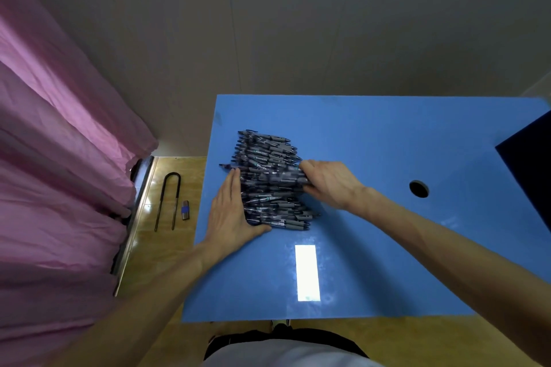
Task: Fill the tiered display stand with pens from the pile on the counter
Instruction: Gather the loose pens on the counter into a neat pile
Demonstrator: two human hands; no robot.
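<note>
Grey-barrelled pens (269, 182) heaped on the blue counter (372, 232), left of middle; left hand (228, 211) flat with straight fingers against the pile's left edge, right hand (325, 182) curled round a small bunch at its right side. Best to brace with the flat palm, lift only an aligned handful, keep tips facing one way. No display stand clearly in view; dark panel (530, 164) at far right unidentifiable.

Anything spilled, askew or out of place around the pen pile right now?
One pen pokes out leftward past the pile of pens, beyond the left hand pressed flat on that side. The right hand grips pens at the other edge. A U-shaped bar and small lock piece lie on the floor.
</note>
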